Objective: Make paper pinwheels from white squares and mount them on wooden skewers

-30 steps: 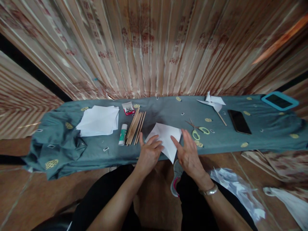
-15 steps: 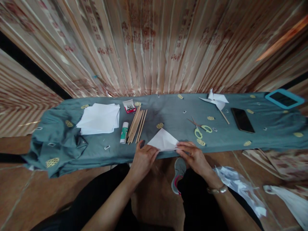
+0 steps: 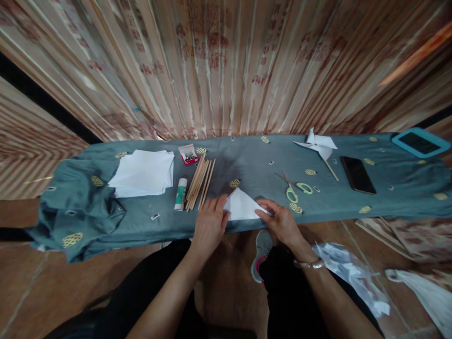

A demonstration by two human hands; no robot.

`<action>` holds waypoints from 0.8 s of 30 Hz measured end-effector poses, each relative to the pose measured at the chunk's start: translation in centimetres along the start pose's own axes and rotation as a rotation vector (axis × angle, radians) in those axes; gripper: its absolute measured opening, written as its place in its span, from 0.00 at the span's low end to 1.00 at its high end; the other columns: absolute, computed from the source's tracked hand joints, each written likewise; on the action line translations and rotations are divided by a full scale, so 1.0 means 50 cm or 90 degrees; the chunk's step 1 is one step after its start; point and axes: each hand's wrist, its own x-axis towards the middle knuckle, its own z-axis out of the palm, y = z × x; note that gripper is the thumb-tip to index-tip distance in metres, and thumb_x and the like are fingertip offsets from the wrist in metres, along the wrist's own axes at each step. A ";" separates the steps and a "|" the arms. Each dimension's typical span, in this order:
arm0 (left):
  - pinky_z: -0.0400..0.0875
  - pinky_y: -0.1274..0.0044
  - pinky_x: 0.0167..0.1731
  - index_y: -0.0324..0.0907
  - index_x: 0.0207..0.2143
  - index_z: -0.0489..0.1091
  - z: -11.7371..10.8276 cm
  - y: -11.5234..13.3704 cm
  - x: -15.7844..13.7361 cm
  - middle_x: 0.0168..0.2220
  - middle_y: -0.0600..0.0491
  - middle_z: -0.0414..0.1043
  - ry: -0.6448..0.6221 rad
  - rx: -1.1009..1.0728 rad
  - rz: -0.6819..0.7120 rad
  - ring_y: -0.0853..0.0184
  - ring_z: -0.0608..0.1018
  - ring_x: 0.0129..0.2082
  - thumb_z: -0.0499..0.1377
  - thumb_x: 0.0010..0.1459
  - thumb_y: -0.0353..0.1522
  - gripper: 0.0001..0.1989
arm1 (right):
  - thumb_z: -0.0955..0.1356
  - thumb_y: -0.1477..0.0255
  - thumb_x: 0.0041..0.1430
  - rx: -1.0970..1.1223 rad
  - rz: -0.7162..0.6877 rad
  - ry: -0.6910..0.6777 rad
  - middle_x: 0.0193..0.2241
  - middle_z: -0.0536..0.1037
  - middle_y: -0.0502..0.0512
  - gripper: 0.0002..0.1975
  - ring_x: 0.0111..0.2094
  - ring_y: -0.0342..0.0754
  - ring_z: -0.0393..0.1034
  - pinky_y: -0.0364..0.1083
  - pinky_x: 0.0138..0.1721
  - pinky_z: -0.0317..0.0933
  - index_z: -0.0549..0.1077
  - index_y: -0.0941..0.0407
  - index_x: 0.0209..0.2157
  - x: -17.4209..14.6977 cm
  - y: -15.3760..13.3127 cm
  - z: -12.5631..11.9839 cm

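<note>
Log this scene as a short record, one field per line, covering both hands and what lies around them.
left hand: on the left side of the folded paper
right hand: pinching the paper's right corner
paper shape: roughly triangular, peak pointing away from the person
left of paper: wooden sticks, glue stick, open box, stack of white sheets
right of paper: scissors with green handles, pinwheel, dark phone, blue-framed tablet
surface: grey-green cloth with yellow motifs
</note>
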 end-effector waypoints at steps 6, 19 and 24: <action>0.54 0.62 0.61 0.37 0.58 0.59 0.023 0.050 -0.032 0.61 0.44 0.61 -0.042 0.033 0.211 0.61 0.55 0.65 0.46 0.63 0.25 0.21 | 0.68 0.67 0.52 -0.003 0.021 -0.005 0.31 0.81 0.52 0.12 0.32 0.50 0.76 0.48 0.35 0.68 0.75 0.52 0.40 0.012 0.001 0.002; 0.47 0.52 0.61 0.33 0.61 0.52 0.054 0.061 -0.040 0.64 0.40 0.53 -0.117 0.073 0.147 0.56 0.52 0.66 0.51 0.61 0.32 0.27 | 0.68 0.66 0.52 -0.050 0.088 0.028 0.28 0.81 0.52 0.11 0.29 0.51 0.76 0.48 0.32 0.67 0.76 0.52 0.37 0.019 -0.006 0.005; 0.46 0.52 0.61 0.33 0.61 0.52 0.058 0.064 -0.034 0.64 0.40 0.52 -0.124 0.065 0.137 0.55 0.53 0.66 0.53 0.61 0.33 0.28 | 0.68 0.66 0.52 -0.054 0.106 0.030 0.28 0.81 0.52 0.12 0.29 0.50 0.75 0.48 0.32 0.67 0.76 0.53 0.38 0.020 -0.011 0.004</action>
